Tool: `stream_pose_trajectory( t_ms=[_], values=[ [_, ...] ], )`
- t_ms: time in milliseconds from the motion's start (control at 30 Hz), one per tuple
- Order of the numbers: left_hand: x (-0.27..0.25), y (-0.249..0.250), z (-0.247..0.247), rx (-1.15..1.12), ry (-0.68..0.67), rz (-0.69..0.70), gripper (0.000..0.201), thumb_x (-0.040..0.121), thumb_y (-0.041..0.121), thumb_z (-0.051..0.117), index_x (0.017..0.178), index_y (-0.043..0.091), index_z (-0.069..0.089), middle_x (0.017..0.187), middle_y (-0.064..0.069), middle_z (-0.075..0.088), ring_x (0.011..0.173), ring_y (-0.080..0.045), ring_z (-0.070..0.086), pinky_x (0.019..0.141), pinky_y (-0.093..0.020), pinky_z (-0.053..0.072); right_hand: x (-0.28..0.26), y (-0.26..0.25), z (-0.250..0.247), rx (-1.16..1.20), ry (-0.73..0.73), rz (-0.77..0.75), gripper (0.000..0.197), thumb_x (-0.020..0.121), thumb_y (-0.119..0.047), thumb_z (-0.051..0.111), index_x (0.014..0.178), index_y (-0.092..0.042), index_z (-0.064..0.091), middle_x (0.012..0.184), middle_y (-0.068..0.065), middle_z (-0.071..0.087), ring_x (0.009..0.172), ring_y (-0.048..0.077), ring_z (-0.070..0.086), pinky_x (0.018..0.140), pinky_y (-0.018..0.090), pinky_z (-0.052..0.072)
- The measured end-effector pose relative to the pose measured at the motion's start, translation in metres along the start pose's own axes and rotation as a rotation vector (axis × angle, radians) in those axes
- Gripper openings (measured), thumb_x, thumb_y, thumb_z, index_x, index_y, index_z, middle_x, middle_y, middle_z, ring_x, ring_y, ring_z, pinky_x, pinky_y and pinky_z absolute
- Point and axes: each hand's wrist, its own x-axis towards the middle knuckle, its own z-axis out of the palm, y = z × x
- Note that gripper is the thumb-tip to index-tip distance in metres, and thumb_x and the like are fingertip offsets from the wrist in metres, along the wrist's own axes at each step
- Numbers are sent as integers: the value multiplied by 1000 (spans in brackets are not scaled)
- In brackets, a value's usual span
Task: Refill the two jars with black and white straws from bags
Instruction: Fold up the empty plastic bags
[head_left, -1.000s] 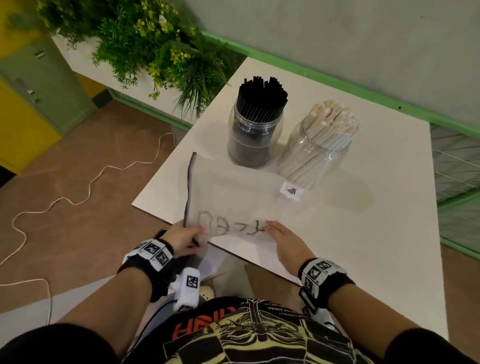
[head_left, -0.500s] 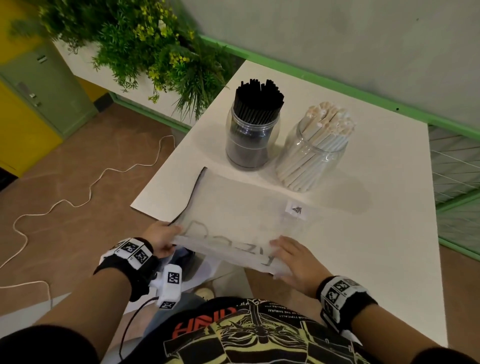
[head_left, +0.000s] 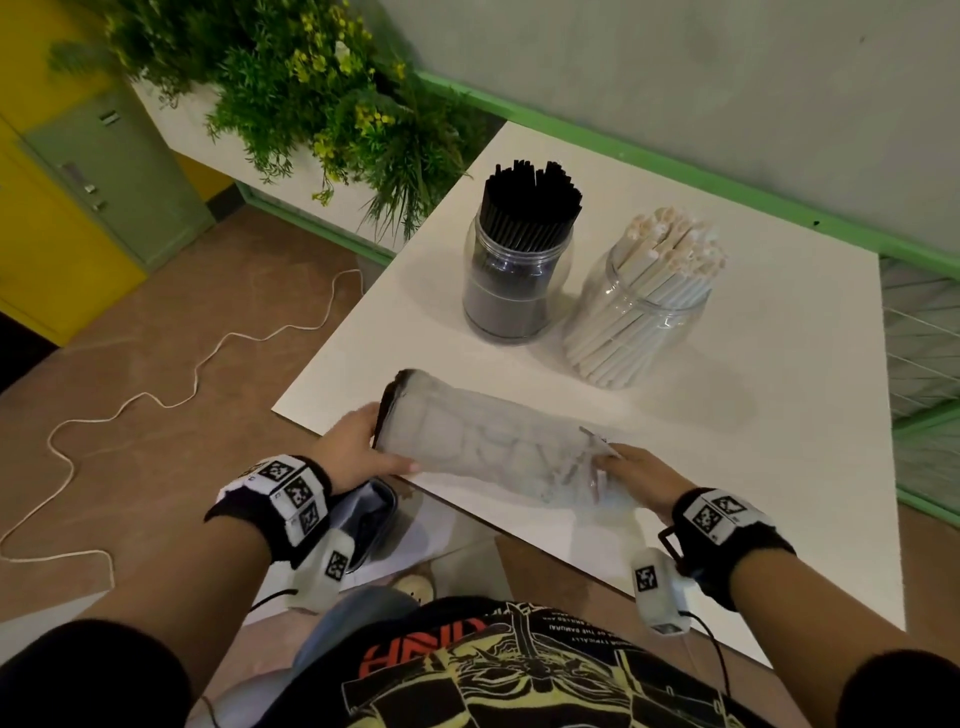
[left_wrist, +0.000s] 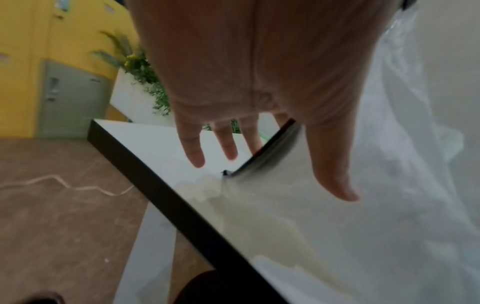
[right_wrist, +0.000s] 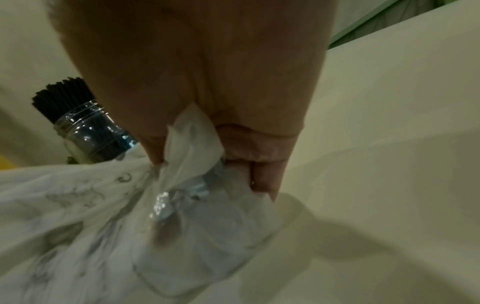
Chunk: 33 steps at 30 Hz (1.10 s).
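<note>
Two clear jars stand mid-table: the left jar (head_left: 519, 270) is packed with black straws (right_wrist: 62, 96), the right jar (head_left: 644, 312) with white straws. In front of them an empty, translucent bag (head_left: 488, 441) with a dark zip edge (left_wrist: 267, 152) lies rolled over near the table's front edge. My left hand (head_left: 374, 441) is at its left end with straight fingers (left_wrist: 228, 148); the zip edge runs between thumb and fingers. My right hand (head_left: 618, 465) grips the bunched right end (right_wrist: 192, 144) in curled fingers.
The white table (head_left: 753, 395) has a dark front edge (left_wrist: 182, 205) just under my hands. A leafy planter (head_left: 322, 104) stands left of the table's far corner. A cable (head_left: 156, 395) snakes on the floor. Another bag (head_left: 374, 519) lies below the table edge.
The bag lay flat with both hands at its near edge. It is now rolled into a loose tube, and my right hand has gathered its right end.
</note>
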Motion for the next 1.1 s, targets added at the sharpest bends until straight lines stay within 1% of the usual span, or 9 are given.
stream_pose_trajectory(
  t_ms=[100,167,333,433,567,733,933,1000,1100],
  values=[
    [7,3,6,-164,-15,-155,38,82,45,70,100,11,69,100,-8,70,98,-26,65,92,-36,48,0,-7,-8,183,17,106,9,95,-20,54,91,-15,61,81,5,59,70,20,57,64,27,48],
    [11,-3,9,-125,44,-267,41,89,44,60,97,5,70,98,-12,70,95,-29,65,89,-35,48,3,-6,-17,375,171,99,9,92,-22,61,86,-16,57,83,8,57,68,22,55,68,34,46],
    [18,-2,20,108,111,-360,33,88,34,61,94,3,68,102,-18,69,97,-33,61,78,-30,44,-22,-20,-17,234,878,-395,23,88,-13,63,109,-14,54,113,7,50,88,18,53,75,18,42],
    [20,1,26,118,212,-326,27,82,24,68,97,6,55,104,-16,63,93,-30,56,73,-29,39,-45,-32,29,-309,616,-757,39,85,-27,61,120,-12,53,126,7,44,112,23,43,95,22,35],
    [20,2,37,279,229,-254,68,73,14,67,133,15,36,124,-14,42,107,-35,49,89,-40,44,-17,-21,69,-832,116,-309,90,83,-38,64,152,-24,7,159,5,-14,145,37,-8,116,46,16],
    [12,10,43,763,285,-97,91,72,13,61,148,34,15,137,-6,29,116,-30,39,90,-41,42,18,-21,61,-881,89,-47,66,97,-42,40,152,-27,7,161,5,-12,145,42,-5,115,50,22],
    [7,20,37,750,-51,66,63,84,13,56,141,29,35,134,-3,45,117,-26,47,97,-37,43,10,-47,56,-32,75,-168,41,95,-24,45,134,-33,53,155,5,29,143,27,25,118,38,19],
    [2,39,33,366,-168,-18,50,93,27,51,141,27,39,138,1,50,123,-22,48,102,-29,38,-9,-69,55,473,35,-232,49,80,-17,49,124,-34,63,138,2,53,126,21,49,102,40,44],
    [-7,81,31,-413,-269,-167,51,85,58,48,130,33,51,133,8,55,122,-15,50,99,-35,35,-33,-97,54,934,-170,-289,55,86,1,34,127,-26,59,130,7,61,119,24,57,93,37,49]
  ],
)
